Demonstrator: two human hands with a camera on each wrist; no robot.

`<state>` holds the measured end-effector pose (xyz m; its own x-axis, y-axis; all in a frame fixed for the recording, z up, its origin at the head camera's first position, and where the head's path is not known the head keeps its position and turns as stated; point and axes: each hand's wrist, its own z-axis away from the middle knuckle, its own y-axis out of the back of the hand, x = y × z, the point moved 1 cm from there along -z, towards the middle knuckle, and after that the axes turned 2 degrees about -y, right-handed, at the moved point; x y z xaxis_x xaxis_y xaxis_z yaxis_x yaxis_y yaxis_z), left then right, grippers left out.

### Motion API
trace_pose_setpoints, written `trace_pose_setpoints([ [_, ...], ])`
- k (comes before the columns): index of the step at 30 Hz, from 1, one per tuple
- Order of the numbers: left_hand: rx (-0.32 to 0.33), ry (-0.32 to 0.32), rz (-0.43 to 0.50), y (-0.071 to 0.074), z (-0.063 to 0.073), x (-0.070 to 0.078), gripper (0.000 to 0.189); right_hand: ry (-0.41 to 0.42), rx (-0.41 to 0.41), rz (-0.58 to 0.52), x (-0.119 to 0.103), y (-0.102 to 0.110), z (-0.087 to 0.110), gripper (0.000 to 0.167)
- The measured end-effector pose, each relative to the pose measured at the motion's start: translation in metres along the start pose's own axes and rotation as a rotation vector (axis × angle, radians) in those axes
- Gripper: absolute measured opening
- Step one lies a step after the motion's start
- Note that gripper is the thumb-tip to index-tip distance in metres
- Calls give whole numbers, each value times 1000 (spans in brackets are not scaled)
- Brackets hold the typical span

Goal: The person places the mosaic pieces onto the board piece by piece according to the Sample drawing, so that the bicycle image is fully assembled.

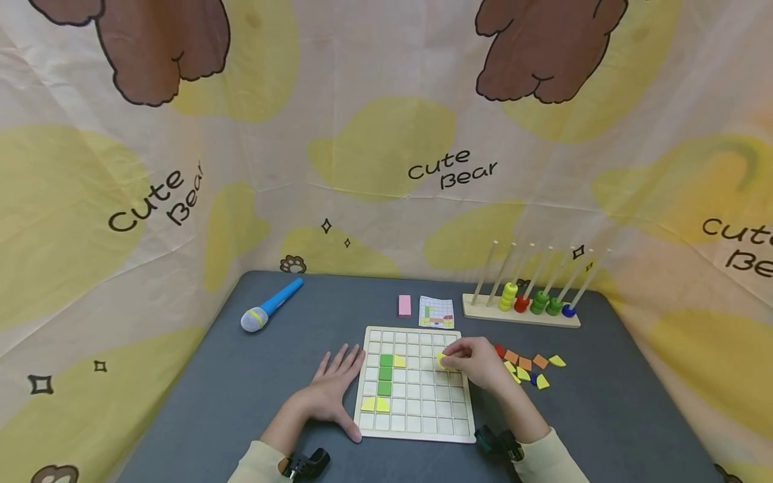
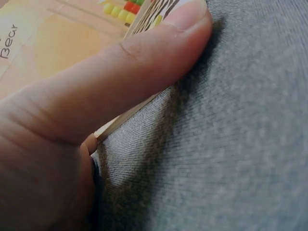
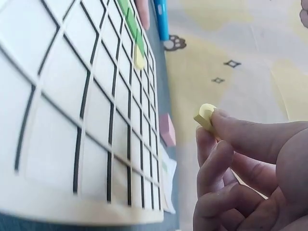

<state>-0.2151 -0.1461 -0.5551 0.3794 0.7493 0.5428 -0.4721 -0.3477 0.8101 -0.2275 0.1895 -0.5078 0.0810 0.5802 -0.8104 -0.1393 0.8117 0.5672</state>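
Observation:
A wooden grid board (image 1: 413, 389) lies on the table, with green square tiles (image 1: 384, 388) and several yellow tiles (image 1: 368, 404) in its left columns. My left hand (image 1: 329, 392) rests at the board's left edge, fingers spread and straight, the thumb (image 2: 144, 57) along the rim in the left wrist view. Over the upper right of the board, my right hand (image 1: 477, 361) pinches a small yellow tile (image 3: 206, 115) with one rounded corner between thumb and fingertips. In the right wrist view that tile is held above the board's surface.
Loose red, orange, yellow and blue tiles (image 1: 525, 364) lie right of the board. Behind it are a pink block (image 1: 404, 306) and a pattern card (image 1: 436, 313). A peg rack with colored beads (image 1: 521, 314) stands back right; a blue toy microphone (image 1: 272, 305) lies back left.

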Motion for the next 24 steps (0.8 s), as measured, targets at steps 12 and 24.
trace_pose_setpoints([
  [12,2,11,-8,0,0,1,150,106,-118,5,-18,-23,7,12],
  [24,13,15,-21,0,0,2,150,181,-205,-13,-33,-59,17,9],
])
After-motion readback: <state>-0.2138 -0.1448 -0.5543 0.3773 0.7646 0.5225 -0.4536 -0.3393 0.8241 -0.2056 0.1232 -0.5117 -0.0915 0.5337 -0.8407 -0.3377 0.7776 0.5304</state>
